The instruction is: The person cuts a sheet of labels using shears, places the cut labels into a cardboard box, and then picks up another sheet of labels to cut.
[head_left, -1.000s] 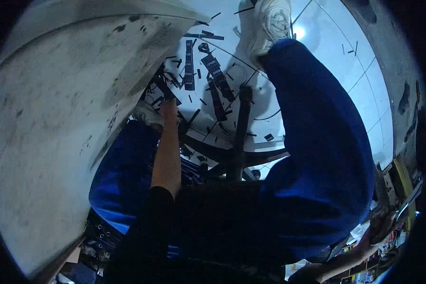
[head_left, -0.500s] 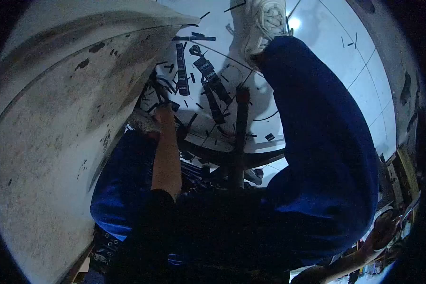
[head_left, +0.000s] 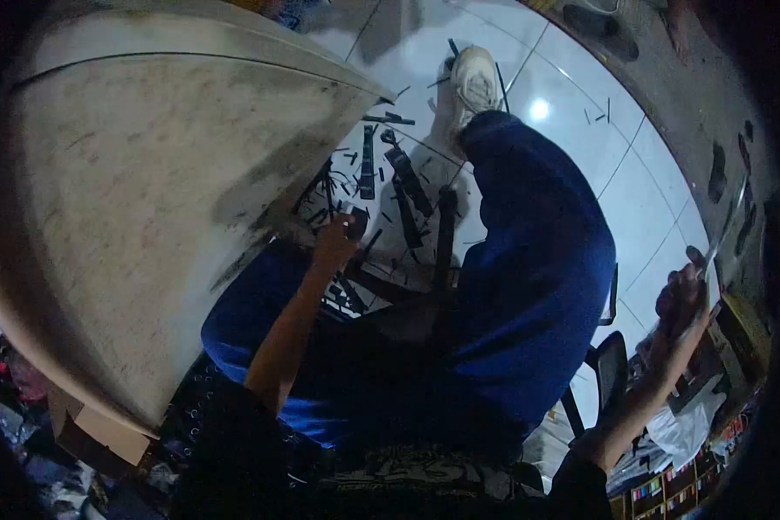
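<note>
My left hand (head_left: 336, 243) is low between my legs, its fingers closed on a small dark piece (head_left: 354, 222) with a pale spot beside it. On the right, my right hand (head_left: 683, 299) is raised away from my body, wrapped round a long thin metal tool (head_left: 726, 227), perhaps a blade; its exact kind is unclear. Black labelled strips (head_left: 367, 163) and many small dark scraps lie on the white tiled floor (head_left: 572, 130) beyond my left hand.
A large stained pale panel (head_left: 147, 191) fills the left side. My shoe (head_left: 477, 82) rests on the tiles. A black chair part (head_left: 611, 368) stands at the right, near shelves (head_left: 667, 490) with coloured items. A cardboard box (head_left: 113, 433) sits lower left.
My left hand has risen and moved right, now showing a dark piece. My right hand has swung up and outward with the metal tool. The view has shifted.
</note>
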Tool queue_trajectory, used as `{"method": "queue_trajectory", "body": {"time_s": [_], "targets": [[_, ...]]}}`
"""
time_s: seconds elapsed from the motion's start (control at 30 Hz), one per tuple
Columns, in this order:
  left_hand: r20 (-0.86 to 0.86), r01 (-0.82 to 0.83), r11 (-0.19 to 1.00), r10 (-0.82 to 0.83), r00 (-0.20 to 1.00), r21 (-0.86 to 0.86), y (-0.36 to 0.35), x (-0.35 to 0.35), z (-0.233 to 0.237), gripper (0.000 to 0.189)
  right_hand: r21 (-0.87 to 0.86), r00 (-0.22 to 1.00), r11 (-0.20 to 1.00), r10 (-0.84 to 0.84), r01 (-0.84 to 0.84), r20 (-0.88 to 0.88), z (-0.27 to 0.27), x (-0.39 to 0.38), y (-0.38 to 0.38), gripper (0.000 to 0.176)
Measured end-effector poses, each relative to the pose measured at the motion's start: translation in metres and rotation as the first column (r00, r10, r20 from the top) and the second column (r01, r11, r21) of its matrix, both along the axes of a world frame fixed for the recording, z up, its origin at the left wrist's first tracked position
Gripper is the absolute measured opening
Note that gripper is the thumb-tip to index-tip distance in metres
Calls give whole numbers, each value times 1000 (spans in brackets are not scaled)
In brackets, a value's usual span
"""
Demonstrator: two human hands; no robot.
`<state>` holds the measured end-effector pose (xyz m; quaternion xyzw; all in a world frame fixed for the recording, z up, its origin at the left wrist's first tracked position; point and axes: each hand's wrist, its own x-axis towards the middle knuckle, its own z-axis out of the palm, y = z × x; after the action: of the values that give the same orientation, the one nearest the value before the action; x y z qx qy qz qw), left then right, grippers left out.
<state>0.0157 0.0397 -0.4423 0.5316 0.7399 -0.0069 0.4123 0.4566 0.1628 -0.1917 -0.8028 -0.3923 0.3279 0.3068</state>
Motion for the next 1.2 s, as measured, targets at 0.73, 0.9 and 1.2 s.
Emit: {"method": "queue_trajectory", "body": {"time_s": [0.73, 0.9, 1.2], "targets": [[764, -686, 375, -108, 636, 624, -50, -20, 467, 52, 91, 955, 972, 232, -219, -187, -31, -30, 50, 21], [656, -654, 60, -46, 753, 754, -67, -67, 476, 58, 79, 940, 961, 277, -266, -200, -53, -13, 50, 21], [494, -485, -119, 341, 800, 867, -35, -123, 467, 54, -163, 940, 967, 136, -194, -312, -75, -12, 64, 16]]}}
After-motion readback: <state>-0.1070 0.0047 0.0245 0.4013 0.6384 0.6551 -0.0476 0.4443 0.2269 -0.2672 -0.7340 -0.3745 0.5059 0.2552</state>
